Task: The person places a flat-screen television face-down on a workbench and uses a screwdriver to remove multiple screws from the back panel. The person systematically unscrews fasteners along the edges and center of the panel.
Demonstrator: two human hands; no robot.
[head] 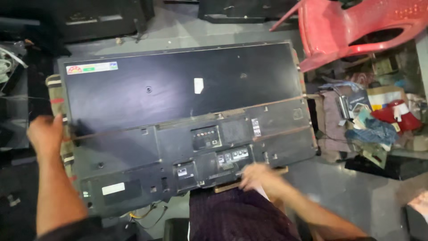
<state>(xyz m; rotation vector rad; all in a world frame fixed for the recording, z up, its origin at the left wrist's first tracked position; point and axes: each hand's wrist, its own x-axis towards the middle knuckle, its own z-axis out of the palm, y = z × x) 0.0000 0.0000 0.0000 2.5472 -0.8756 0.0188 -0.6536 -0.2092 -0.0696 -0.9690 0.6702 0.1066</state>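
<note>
**Hands on a television lying face down**

At the bottom centre of the frame, the right hand (257, 176) rests with fingers loosely curled on the lower edge of the television (178, 116). Left of centre, the left hand (46, 134) grips the set's side edge. Black back upward, the television fills mid-frame. Beyond, upper right, stands a red plastic chair (352, 27).

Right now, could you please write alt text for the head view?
A flat-screen television lies face down, black back panel up, on a striped cloth. The left hand grips its left edge; the right hand touches its bottom edge. A red plastic chair stands behind.
</note>
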